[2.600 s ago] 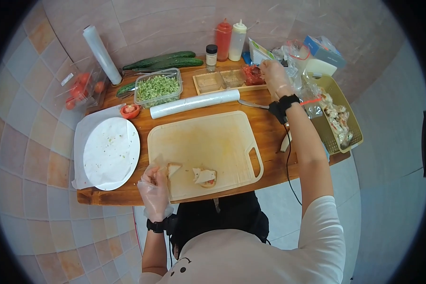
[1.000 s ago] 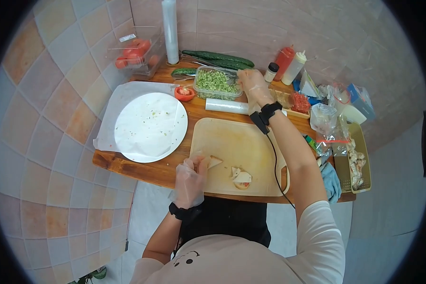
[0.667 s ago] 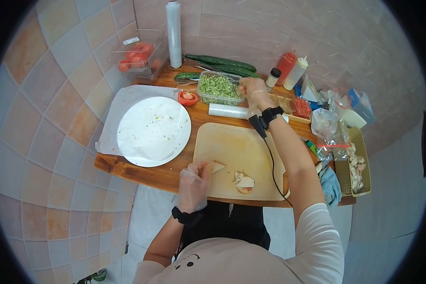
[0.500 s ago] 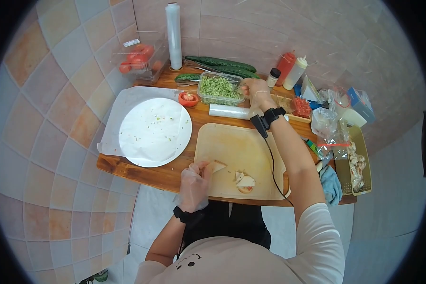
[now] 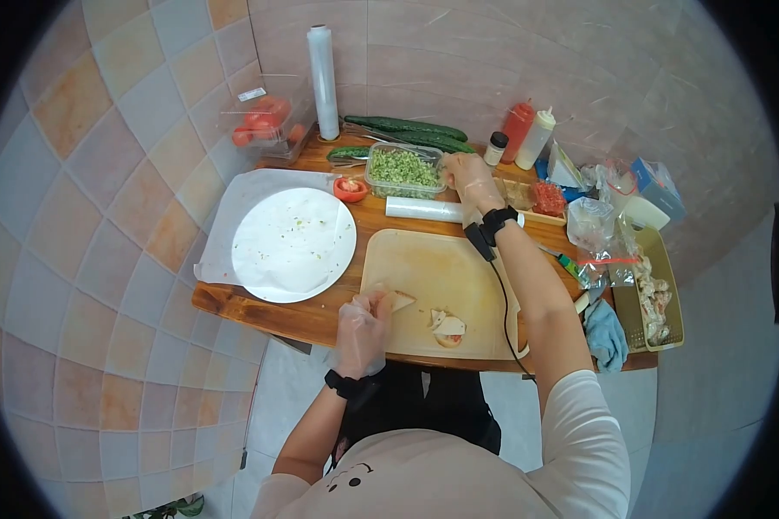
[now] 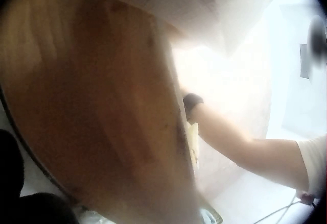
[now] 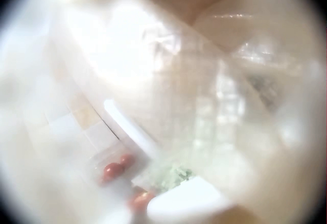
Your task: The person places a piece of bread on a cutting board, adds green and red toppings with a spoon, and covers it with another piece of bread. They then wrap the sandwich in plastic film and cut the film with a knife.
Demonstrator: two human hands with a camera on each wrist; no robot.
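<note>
My gloved left hand (image 5: pixel 362 333) is at the left edge of the cutting board (image 5: pixel 433 255), fingers curled on a pale bread piece (image 5: pixel 402 300) with a brown crust. A second bread piece with white slices (image 5: pixel 447 325) on top lies on the board to its right. My gloved right hand (image 5: pixel 471 180) reaches across the board, its curled fingers at the right rim of a clear tub of chopped cucumber (image 5: pixel 404 169). I cannot tell whether it holds a utensil. Glare blurs the right wrist view, where chopped cucumber (image 7: pixel 176 175) shows low.
A white plate (image 5: pixel 294 245) with green crumbs stands at the left, a halved tomato (image 5: pixel 350 189) beyond it. A cling-film roll (image 5: pixel 424 208) lies behind the board. Behind stand cucumbers (image 5: pixel 407 130) and squeeze bottles (image 5: pixel 518 132). At the right are a compartment tray (image 5: pixel 541 216) and basket (image 5: pixel 671 285).
My right hand has moved left from the red filling in the tray to the tub of chopped cucumber. My left hand stays by the board's left edge. The head view has swung left.
</note>
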